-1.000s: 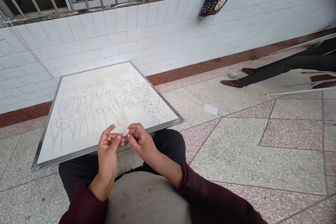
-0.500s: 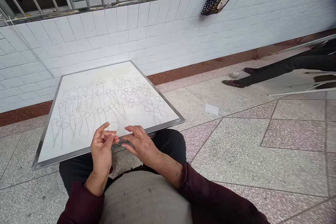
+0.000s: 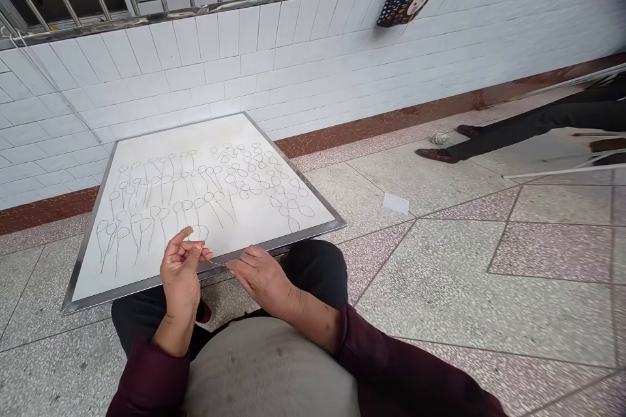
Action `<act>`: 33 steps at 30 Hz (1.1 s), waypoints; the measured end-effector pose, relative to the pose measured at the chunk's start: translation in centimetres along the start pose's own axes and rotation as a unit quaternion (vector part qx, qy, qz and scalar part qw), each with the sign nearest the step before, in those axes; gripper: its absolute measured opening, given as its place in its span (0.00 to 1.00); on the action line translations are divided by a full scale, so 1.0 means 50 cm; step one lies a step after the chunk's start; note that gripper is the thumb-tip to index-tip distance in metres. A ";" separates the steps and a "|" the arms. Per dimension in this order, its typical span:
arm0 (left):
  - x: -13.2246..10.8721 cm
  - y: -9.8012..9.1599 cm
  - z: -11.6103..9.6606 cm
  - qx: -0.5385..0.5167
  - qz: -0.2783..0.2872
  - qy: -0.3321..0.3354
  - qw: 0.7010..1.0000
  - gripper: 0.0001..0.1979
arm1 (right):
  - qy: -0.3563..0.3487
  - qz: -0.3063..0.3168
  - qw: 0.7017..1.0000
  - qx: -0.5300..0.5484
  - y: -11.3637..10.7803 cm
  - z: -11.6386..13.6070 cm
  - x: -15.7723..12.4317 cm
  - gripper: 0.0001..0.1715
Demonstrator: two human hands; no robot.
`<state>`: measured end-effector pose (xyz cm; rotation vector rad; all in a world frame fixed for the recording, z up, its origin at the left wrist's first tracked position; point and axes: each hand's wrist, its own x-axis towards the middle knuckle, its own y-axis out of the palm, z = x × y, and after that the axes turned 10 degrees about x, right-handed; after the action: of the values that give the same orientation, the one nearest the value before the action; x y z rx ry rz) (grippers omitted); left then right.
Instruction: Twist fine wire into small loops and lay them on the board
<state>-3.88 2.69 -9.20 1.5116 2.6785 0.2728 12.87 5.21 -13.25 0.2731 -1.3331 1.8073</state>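
Observation:
Between the thumb and fingers of my left hand (image 3: 182, 267) is pinched a thin wire (image 3: 215, 263) with a round loop standing above the fingertips. My right hand (image 3: 261, 277) is closed on the wire's other end, and a short stretch runs taut between the two hands. Both hands are over the near edge of a white board (image 3: 161, 273) with a metal frame. On the board lie rows of looped wires (image 3: 183, 205), many with long tails, and smaller multi-loop pieces (image 3: 293, 202) toward the right.
The board rests near my knees, its far edge by a white tiled wall (image 3: 195, 88). A dark bag (image 3: 405, 3) hangs from the barred window. On the floor are a white card (image 3: 395, 203) and a pale ball-like bundle (image 3: 439, 138), near another person's legs (image 3: 508, 137).
My left hand has shifted left with the wire loop. My right hand's fingers, spread before, have closed on the wire's end, and the wire between the hands is straighter.

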 end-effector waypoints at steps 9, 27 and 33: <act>0.010 0.025 0.012 0.018 -0.024 0.021 0.999 0.21 | 0.084 0.013 0.995 0.042 0.029 0.013 -0.001 0.07; 0.019 0.018 0.020 0.022 -0.034 0.030 0.999 0.18 | 0.181 0.152 0.969 -0.076 0.078 0.031 0.020 0.14; 0.026 0.015 0.024 0.007 -0.034 0.021 0.999 0.21 | 0.211 0.110 0.971 0.033 0.070 0.032 0.013 0.14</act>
<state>-3.76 4.31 -10.20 1.4298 2.7641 0.2874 9.43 3.93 -14.55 -0.2251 -1.0308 1.9579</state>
